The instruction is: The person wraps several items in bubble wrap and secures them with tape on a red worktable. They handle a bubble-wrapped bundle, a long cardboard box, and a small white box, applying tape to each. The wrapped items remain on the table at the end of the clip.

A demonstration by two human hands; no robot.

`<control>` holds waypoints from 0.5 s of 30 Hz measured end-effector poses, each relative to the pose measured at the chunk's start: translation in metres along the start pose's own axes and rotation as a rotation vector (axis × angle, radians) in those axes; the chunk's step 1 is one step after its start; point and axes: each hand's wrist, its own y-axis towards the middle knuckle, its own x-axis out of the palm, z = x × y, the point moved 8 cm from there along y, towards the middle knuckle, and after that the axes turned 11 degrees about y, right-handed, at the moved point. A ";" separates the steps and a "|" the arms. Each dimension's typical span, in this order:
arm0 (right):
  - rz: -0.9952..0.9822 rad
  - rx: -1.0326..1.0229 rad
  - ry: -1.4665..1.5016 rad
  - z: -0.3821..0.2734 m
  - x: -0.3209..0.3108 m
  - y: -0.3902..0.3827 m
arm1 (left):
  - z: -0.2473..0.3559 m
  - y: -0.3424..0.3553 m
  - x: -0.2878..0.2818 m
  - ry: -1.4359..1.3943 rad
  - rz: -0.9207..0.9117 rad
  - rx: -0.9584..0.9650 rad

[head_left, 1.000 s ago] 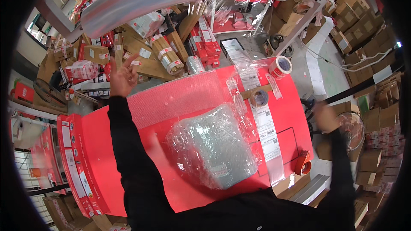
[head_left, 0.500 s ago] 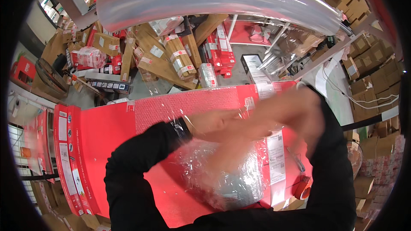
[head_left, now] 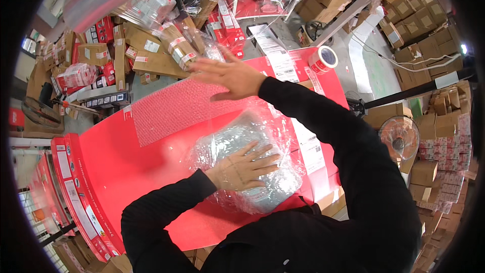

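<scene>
1. Left hand (head_left: 241,168) lies flat, fingers spread, pressing the bubble-wrapped bundle (head_left: 252,164) on the near red bench (head_left: 126,167).
2. Right hand (head_left: 230,74) hangs open above the far bubble wrap sheet (head_left: 174,111), holding nothing.
3. Loose wrap could spring open if the pressing hand slips.

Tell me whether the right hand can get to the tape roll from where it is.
Probably yes: the right hand hovers open over the bubble wrap sheet, and nothing stands between it and the tape roll at the table's far right.
</scene>
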 end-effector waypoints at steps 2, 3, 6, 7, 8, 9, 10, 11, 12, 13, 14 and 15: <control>0.036 0.048 -0.153 -0.001 -0.005 0.004 | -0.001 0.002 0.003 0.065 -0.003 -0.017; 0.068 0.091 -0.224 -0.001 -0.002 0.004 | 0.002 0.002 0.004 0.090 -0.023 -0.013; -0.048 0.283 -0.545 0.050 0.034 0.030 | 0.017 0.007 0.012 0.251 -0.091 -0.012; -0.046 0.489 -0.695 0.104 0.035 0.016 | 0.022 0.013 0.009 0.338 -0.104 0.015; -0.083 0.736 -0.878 0.163 0.025 -0.018 | 0.039 0.018 0.014 0.355 -0.122 0.073; -0.152 1.007 -1.076 0.219 -0.006 -0.075 | 0.059 0.032 -0.003 0.328 -0.066 0.161; -0.198 0.733 -0.983 0.183 0.015 -0.023 | 0.054 0.014 -0.008 0.350 -0.077 0.064; -0.269 0.487 -0.885 0.134 0.042 0.003 | 0.062 -0.007 -0.006 0.335 -0.081 -0.006; -0.352 0.345 -0.810 0.095 0.065 -0.002 | 0.051 -0.020 0.005 0.437 -0.054 -0.067; -0.440 0.211 -0.749 0.064 0.084 -0.018 | 0.039 -0.024 0.002 0.316 -0.101 -0.154; -0.372 0.125 -0.571 0.026 0.094 -0.035 | 0.036 -0.032 0.000 0.285 -0.031 -0.170; -0.354 0.244 -0.269 0.052 0.114 -0.105 | 0.034 -0.017 -0.003 0.259 0.057 -0.098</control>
